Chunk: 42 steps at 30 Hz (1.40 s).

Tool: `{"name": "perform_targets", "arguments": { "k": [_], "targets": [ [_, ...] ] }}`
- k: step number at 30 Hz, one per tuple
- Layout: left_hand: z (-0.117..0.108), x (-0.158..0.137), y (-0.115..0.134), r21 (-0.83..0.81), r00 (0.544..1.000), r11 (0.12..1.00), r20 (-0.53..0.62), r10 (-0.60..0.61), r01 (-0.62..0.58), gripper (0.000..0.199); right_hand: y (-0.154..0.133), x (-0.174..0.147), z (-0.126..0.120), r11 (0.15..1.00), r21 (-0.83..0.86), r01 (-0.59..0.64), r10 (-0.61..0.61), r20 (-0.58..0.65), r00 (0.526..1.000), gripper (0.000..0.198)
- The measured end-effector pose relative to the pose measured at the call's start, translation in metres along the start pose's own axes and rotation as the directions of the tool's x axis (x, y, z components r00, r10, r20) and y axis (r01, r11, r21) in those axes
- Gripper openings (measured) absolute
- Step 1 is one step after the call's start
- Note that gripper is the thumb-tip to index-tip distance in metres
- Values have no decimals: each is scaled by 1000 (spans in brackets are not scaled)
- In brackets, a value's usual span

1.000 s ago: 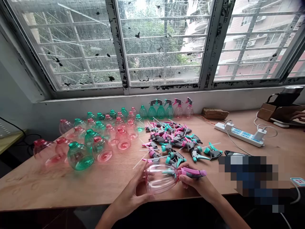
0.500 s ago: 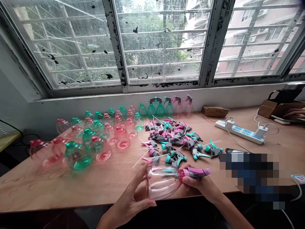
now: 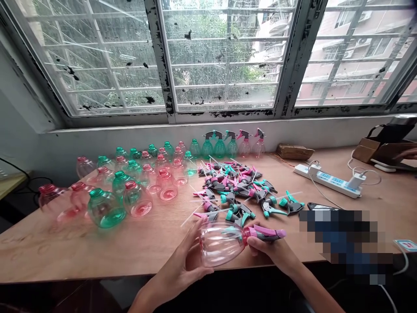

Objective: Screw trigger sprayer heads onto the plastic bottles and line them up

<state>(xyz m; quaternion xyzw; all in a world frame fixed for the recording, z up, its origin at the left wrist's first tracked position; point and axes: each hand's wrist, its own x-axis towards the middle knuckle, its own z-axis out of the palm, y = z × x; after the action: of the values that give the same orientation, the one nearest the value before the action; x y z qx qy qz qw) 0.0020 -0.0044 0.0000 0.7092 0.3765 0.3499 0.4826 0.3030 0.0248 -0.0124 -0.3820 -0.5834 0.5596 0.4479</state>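
Note:
A clear pink spray bottle (image 3: 221, 245) lies sideways in the air near the table's front edge, its base to the left. My left hand (image 3: 182, 263) cups the base, thumb below and fingers behind the far side. At the neck, my right hand (image 3: 269, 248) is closed around the collar of the pink and grey spray head (image 3: 269, 232), which sits on the bottle. Just beyond lies a pile of loose spray heads (image 3: 234, 182) in pink, teal and grey, with thin tubes. Several pink and green bottles without heads, among them a green bottle (image 3: 107, 211), stand to the left.
Several bottles with spray heads, one a green spray bottle (image 3: 220, 147), line the wall under the window. A white power strip (image 3: 329, 180), a brown package (image 3: 295, 151) and a phone (image 3: 322, 207) lie to the right. Another person's hand (image 3: 407, 154) shows at the right edge.
The view has shifted slightly. Both hands keep their hold on the pink spray bottle, and its spray head end has turned a little. The other things on the table stay as they were.

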Motion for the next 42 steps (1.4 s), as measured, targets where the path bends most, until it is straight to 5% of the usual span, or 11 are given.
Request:
{"name": "perform_targets", "arguments": {
  "k": [4, 8, 18, 23, 42],
  "targets": [
    [2, 1, -4, -10, 999, 999, -21, 38, -38, 79, 1, 0, 0, 1000, 3, -2, 2, 7, 1000, 32],
    [4, 0, 0, -71, 1000, 997, -17, 14, -15, 113, 0, 0, 1, 999, 46, 9, -9, 5, 1000, 29],
    [2, 2, -2, -72, 999, 997, -34, 24, -27, 77, -2, 2, 2, 1000, -7, 25, -25, -18, 1000, 32],
    [0, 3, 0, -129, 998, 992, -63, -13, 5, 99, -1, 2, 4, 1000, -19, 2, -2, -10, 1000, 35],
    [-9, -1, -2, -180, 994, 978, 46, -101, 108, 87, 1, 0, 0, 1000, 16, -4, 4, 27, 1000, 34]
  ]
}}
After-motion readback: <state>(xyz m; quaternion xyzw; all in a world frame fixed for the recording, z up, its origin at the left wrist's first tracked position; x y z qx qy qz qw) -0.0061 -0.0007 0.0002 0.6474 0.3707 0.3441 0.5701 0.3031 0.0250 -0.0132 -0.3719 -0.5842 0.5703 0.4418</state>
